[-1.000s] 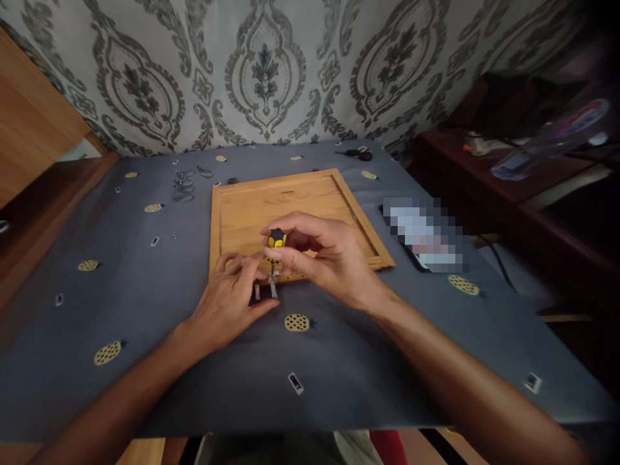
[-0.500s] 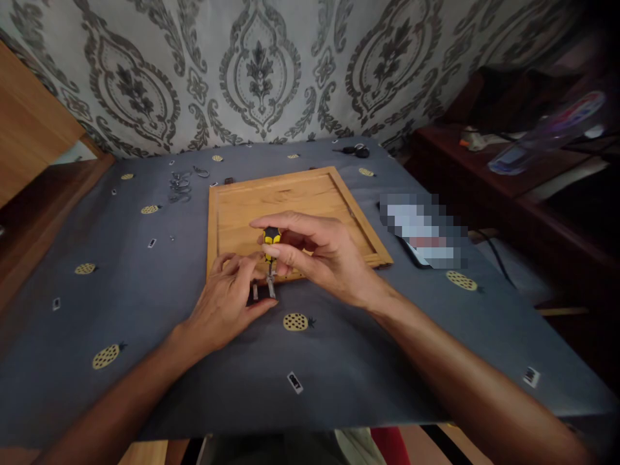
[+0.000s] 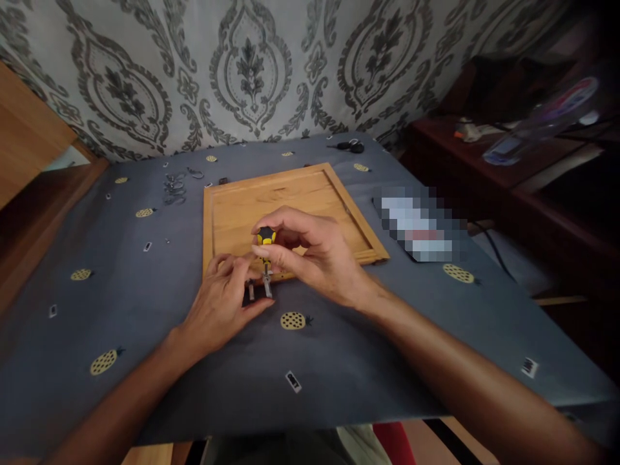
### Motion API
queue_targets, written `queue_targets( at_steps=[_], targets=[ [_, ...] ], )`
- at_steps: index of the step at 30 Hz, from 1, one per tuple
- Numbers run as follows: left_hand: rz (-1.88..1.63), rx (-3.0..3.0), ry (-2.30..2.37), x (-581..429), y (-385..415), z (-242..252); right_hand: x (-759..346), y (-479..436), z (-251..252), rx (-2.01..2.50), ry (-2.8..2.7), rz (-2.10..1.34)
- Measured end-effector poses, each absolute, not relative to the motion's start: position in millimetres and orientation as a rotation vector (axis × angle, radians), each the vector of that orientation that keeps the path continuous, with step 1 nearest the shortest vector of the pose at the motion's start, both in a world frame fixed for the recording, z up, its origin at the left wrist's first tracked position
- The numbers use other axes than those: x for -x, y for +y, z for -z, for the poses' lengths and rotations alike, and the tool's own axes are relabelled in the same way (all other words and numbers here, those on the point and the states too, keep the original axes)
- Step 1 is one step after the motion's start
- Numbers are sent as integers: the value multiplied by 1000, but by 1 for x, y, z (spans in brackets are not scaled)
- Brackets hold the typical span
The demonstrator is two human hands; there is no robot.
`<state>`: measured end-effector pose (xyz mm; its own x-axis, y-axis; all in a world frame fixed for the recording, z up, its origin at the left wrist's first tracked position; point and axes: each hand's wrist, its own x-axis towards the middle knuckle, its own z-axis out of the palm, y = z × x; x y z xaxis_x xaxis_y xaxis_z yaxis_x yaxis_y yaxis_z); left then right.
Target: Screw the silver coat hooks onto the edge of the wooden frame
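Note:
My right hand point(image 3: 314, 255) is closed around the handle of a short yellow-and-black screwdriver point(image 3: 266, 236). The screwdriver stands upright, its shaft pointing down at a metal hinge point(image 3: 267, 283) on the near edge of a framed wooden panel point(image 3: 271, 197). My left hand point(image 3: 225, 290) steadies the hinge, fingers on its far side and thumb along the near side. The screwdriver's tip and any screw beneath it are too small to make out. The panel lies flat on the table, partly covered by both hands.
A blue tablecloth point(image 3: 194, 394) with pineapple prints covers the table. Metal pieces point(image 3: 174, 188) lie at the back left, and black-handled tools point(image 3: 351, 146) at the back. A blurred-out phone point(image 3: 416, 226) rests right of the panel. A plastic bottle point(image 3: 537, 123) lies on the dark furniture at right.
My right index finger has come down against the screwdriver handle, where it was stretched past it before. My left hand keeps its place at the hinge. The whole view has shifted slightly.

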<state>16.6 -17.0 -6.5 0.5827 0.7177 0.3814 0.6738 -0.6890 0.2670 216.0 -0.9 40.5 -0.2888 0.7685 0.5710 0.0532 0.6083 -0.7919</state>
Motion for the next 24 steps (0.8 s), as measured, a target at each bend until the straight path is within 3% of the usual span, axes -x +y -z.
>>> queue_targets(
  at_steps=[24],
  targets=[
    [-689, -2719, 1193, -17, -17, 6, -212, 0, -40, 636, -1724, -880]
  ],
)
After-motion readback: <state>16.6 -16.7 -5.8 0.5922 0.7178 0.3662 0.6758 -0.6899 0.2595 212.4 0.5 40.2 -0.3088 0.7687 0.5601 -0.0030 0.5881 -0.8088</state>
